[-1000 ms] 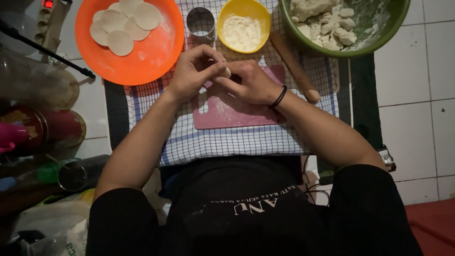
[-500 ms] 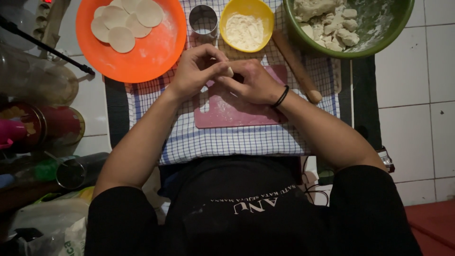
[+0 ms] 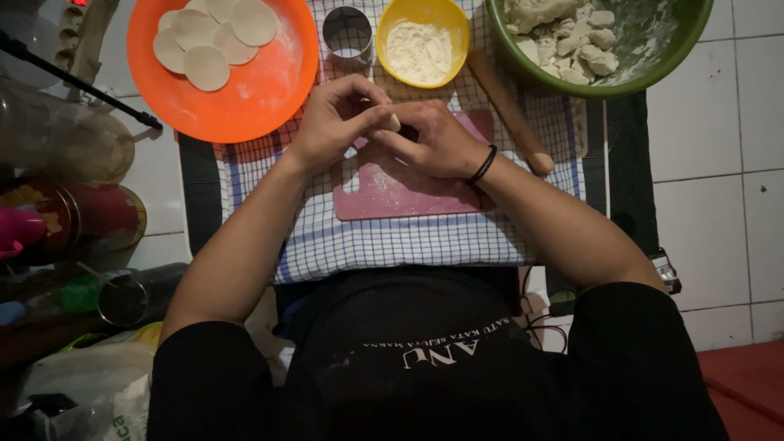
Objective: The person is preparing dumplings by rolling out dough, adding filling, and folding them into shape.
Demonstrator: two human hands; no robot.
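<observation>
Grip: left hand (image 3: 335,122) and right hand (image 3: 433,139) pinch a dough piece (image 3: 394,122) together, frame centre.
Risk: dough may tear if pinched hard.

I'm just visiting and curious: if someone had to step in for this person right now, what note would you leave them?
Left hand and right hand: both pinch one small dough piece between the fingertips, above the pink board.
Things: orange plate with five flat dough rounds; metal ring cutter; yellow flour bowl; rolling pin beside the board; green bowl of dough lumps.
Done: five rounds cut and set on the plate.
Left: the piece in hand is unfinished, and plenty of lumps wait in the green bowl.
</observation>
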